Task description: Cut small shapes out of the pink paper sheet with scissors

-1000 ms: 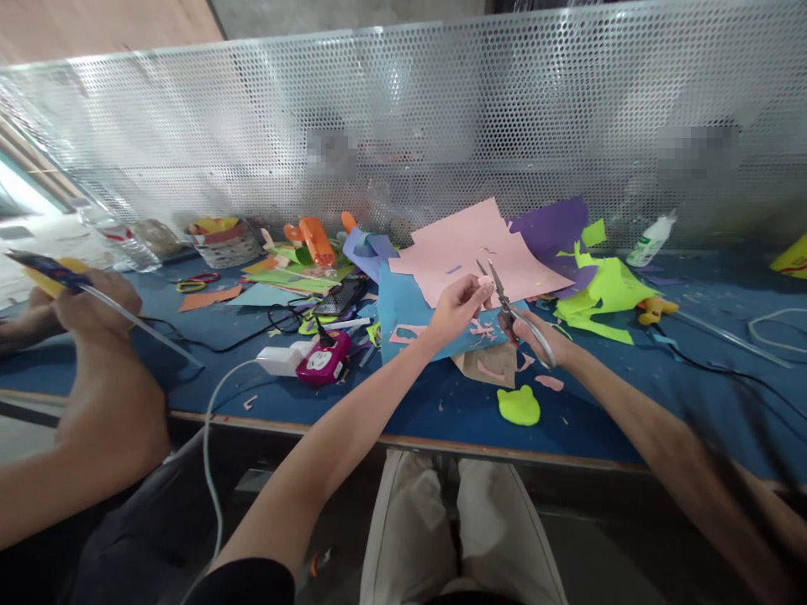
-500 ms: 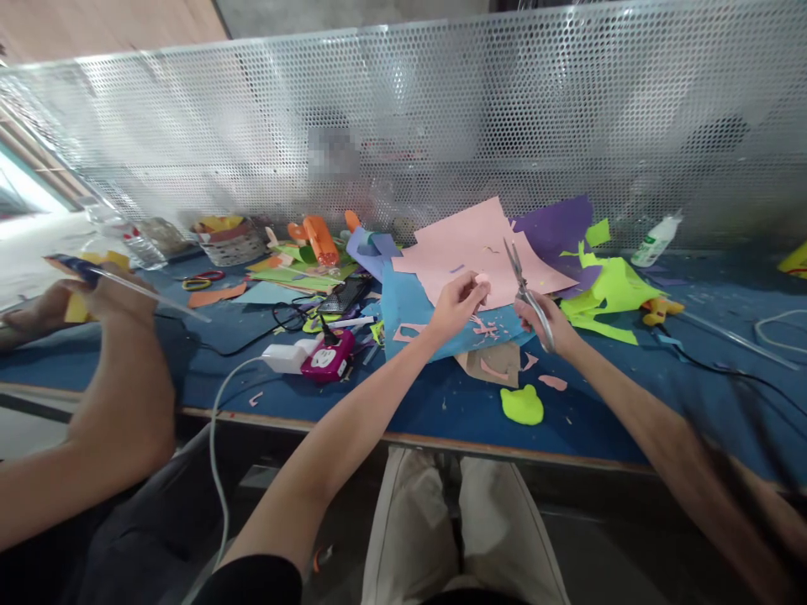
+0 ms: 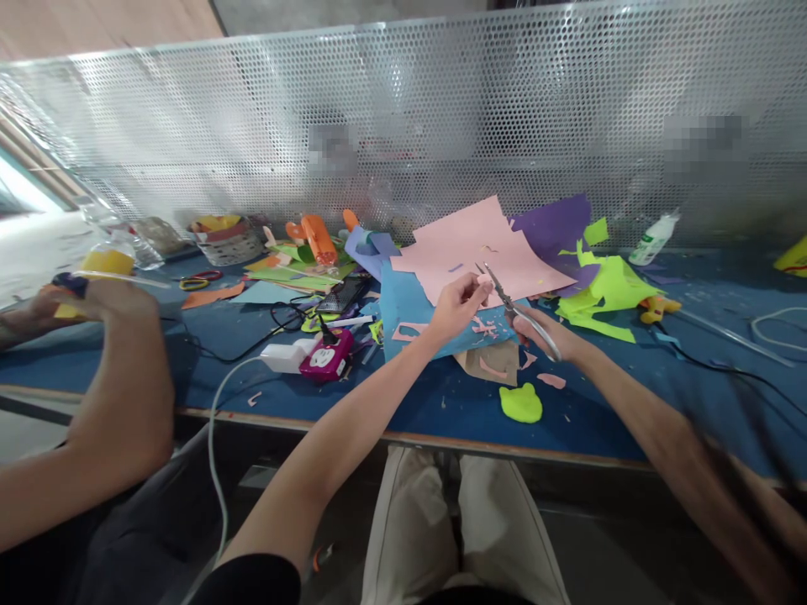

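Note:
Between the fingertips of my left hand point(image 3: 459, 309) is a small piece of pink paper point(image 3: 484, 281). My right hand point(image 3: 543, 331) grips a pair of metal scissors point(image 3: 503, 294), their blades slightly parted and right at the pink piece. Whether the blades touch the paper, I cannot tell. Behind both hands lies a large pink sheet point(image 3: 470, 239), over a blue sheet point(image 3: 403, 302) strewn with pink scraps. A yellow-green cutout with two ear-like bumps point(image 3: 521, 404) rests near the table's front edge, below my right hand.
On the left, a co-worker's hand point(image 3: 110, 298) holds something yellow. A magenta power adapter point(image 3: 326, 356) with a white plug and cable sits left of my forearm. Bright green paper point(image 3: 602, 290) and a white glue bottle point(image 3: 654, 241) are at right. A perforated metal panel point(image 3: 441, 118) rises behind.
My right hand has turned the scissors leftward, bringing the blades to the pink piece. My left hand stays nearly still. The co-worker's hands have shifted slightly.

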`<state>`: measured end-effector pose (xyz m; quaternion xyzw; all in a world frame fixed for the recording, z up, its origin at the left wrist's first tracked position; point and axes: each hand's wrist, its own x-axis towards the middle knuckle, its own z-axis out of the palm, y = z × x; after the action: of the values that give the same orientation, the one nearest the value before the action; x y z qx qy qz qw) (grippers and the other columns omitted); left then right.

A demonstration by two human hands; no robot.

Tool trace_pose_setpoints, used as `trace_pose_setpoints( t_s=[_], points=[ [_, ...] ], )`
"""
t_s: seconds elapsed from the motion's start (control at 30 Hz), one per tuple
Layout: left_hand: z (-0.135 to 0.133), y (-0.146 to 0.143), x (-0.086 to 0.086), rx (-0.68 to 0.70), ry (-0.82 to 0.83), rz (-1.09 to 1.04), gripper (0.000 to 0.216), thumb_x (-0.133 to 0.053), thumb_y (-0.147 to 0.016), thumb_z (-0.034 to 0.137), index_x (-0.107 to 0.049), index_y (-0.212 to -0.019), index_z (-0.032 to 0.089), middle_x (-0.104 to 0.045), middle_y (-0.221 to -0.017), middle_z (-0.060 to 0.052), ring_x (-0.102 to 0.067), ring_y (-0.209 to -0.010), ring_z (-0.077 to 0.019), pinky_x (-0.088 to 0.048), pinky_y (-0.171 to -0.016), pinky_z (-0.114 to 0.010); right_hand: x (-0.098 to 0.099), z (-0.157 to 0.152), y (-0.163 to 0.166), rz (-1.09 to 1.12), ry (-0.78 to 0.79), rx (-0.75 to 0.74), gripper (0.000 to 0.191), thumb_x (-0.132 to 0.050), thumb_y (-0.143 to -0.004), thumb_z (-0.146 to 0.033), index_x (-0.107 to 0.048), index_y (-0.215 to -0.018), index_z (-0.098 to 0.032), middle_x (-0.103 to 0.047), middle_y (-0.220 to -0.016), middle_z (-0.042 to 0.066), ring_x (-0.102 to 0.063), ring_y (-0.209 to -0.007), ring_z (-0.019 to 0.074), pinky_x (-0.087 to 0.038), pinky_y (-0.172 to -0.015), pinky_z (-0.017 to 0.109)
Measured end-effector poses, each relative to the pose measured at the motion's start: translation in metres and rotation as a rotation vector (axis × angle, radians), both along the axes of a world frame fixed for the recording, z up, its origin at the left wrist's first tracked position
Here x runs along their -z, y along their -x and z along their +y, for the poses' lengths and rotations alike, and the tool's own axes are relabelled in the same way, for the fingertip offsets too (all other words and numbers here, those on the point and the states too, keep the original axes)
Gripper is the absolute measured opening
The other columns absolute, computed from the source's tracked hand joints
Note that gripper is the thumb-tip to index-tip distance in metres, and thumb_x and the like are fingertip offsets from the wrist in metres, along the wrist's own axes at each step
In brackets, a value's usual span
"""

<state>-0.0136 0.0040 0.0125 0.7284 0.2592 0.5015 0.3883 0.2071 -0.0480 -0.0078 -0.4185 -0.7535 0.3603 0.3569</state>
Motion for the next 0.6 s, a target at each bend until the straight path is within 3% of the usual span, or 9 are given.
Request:
trace_pose_setpoints(
  t_s=[0.1,0.27,0.6],
  points=[
    [0.0020,0.0011,0.0009,0.002,-0.007,0.026,0.053,-0.059,-0.095,0.069,-0.057,-0.081,0.018,-0.055,-0.066,0.002,-0.045,-0.059,-0.0097,-0.036,-0.059,-0.027,-0.0040,0.0002,-0.0034,-0.062,-0.042,-0.014,0.048,-0.052,-0.100,-0.069,-0.060,-0.099,-0.021,-0.052,-0.070,-0.001,-0.050,-0.062,0.0164,-0.044,-0.057,0.031],
    [0.0048,0.0025,0.0018,0.005,-0.022,0.057,0.053,-0.060,-0.094,0.069,-0.057,-0.082,0.018,-0.056,-0.069,0.001,-0.046,-0.060,-0.0101,-0.036,-0.060,-0.027,-0.0080,-0.0038,-0.0035,-0.094,-0.060,0.002,0.053,-0.049,-0.100,-0.073,-0.055,-0.088,-0.021,-0.050,-0.063,-0.002,-0.049,-0.057,0.0152,-0.039,-0.055,0.030],
    [0.0037,0.0033,-0.0009,0.026,-0.015,0.063,0.052,-0.060,-0.095,0.067,-0.055,-0.080,0.018,-0.057,-0.070,0.001,-0.046,-0.062,-0.0102,-0.037,-0.061,-0.026,0.0020,-0.0010,-0.0072,-0.024,0.015,-0.011,0.058,-0.049,-0.094,-0.082,-0.053,-0.086,-0.024,-0.047,-0.066,-0.003,-0.047,-0.057,0.0153,-0.040,-0.056,0.032]
  ],
)
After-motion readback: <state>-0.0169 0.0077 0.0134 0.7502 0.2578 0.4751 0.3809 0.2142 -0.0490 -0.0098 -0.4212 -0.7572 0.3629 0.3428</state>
